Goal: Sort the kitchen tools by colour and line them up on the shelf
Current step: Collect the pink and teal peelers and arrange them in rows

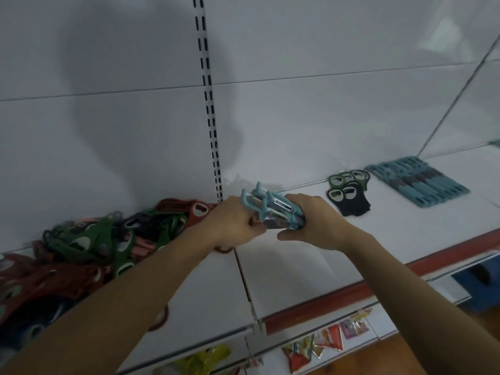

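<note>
Both arms reach fwd over the white metal shelf [311, 266]. Right hand [313, 226] has its fingers wrapped round a bundle of light-blue plastic peelers w/ metal blades [273, 209]. Left hand [235, 223] has its fingers curled, pinching the bundle's near end. Approx 3 heads stick out. Bundle is just above the shelf, btw the mixed pile of green, brown, pink & black tools [94, 247] on the left and, on the right, green openers [349, 180], black openers [343, 201] and a row of light-blue peelers [416, 182]. Colourful packets [324, 339] sit below the shelf, print too blurry to read.
</note>
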